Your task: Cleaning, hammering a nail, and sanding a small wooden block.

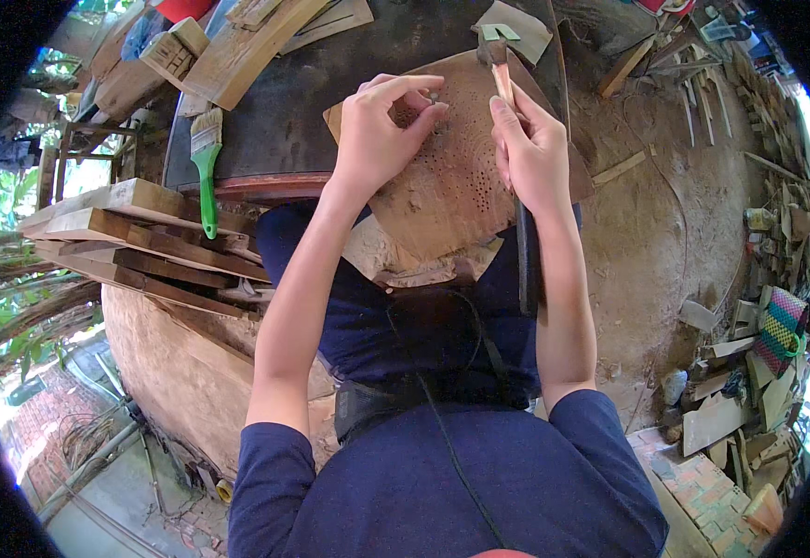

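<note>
My right hand (533, 149) is closed round the handle of a hammer (502, 79). Its dark head points away from me, and the long handle runs back below my wrist. My left hand (377, 135) is curled above a brown wooden board (461, 200) dotted with many small holes. Its thumb and forefinger come nearly together at a tiny greyish thing (435, 96), too small to name. The board leans from my lap onto the edge of a dark table (274, 139).
A green-handled paintbrush (206, 177) lies at the table's left edge. Wooden blocks (237, 60) sit at the far left, above stacked planks (126, 228). A pale scrap (528, 28) lies beyond the hammer. Wood offcuts (716, 423) and a woven multicoloured basket (780, 327) are at the right.
</note>
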Available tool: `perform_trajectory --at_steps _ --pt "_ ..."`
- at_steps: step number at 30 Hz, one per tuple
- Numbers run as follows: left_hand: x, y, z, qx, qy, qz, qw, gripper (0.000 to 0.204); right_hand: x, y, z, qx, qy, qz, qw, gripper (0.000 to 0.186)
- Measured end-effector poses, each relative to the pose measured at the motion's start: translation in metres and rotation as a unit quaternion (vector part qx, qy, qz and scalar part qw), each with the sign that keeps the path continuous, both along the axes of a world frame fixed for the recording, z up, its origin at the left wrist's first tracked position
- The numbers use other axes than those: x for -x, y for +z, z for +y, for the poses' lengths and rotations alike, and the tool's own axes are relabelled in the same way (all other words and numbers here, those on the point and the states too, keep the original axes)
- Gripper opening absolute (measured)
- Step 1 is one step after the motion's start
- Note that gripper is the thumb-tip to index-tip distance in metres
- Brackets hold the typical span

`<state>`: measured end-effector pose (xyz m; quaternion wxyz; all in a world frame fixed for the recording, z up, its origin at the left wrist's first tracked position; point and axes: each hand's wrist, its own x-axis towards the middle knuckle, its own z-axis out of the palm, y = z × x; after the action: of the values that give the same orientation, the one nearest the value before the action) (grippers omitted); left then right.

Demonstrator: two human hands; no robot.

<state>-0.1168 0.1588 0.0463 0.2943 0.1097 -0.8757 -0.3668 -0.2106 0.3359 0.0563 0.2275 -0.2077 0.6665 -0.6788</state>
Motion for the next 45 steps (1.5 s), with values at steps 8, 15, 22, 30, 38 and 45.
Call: perform_trajectory --at_steps 8,15,22,30,38,45 --pt "0.002 -0.012 0.001 0.019 -0.007 0.052 0.998 0.074 -0.014 0.029 0.013 0.007 0.032 -0.123 0.992 0.044" --pt "0.002 -0.006 0.003 -0.048 -0.006 0.047 0.998 0.09 -0.056 0.069 0.044 0.126 0.083 -0.055 0.987 0.046" --pt "0.001 -0.012 -0.001 -0.016 -0.01 0.057 0.998 0.092 -0.067 0.083 0.047 0.033 0.096 -0.087 0.991 0.045" --pt "0.0 -0.011 -0.001 -0.01 -0.01 0.021 1.0 0.09 -0.053 0.075 0.046 0.005 0.117 -0.18 0.977 0.044" --pt "0.003 -0.009 0.001 -0.018 -0.014 -0.011 1.0 0.094 -0.061 0.066 0.044 -0.005 0.106 -0.093 0.99 0.046" --pt "0.007 -0.01 0.007 0.092 0.048 0.003 0.995 0.096 -0.074 0.075 0.049 0.109 0.081 -0.023 0.99 0.046"
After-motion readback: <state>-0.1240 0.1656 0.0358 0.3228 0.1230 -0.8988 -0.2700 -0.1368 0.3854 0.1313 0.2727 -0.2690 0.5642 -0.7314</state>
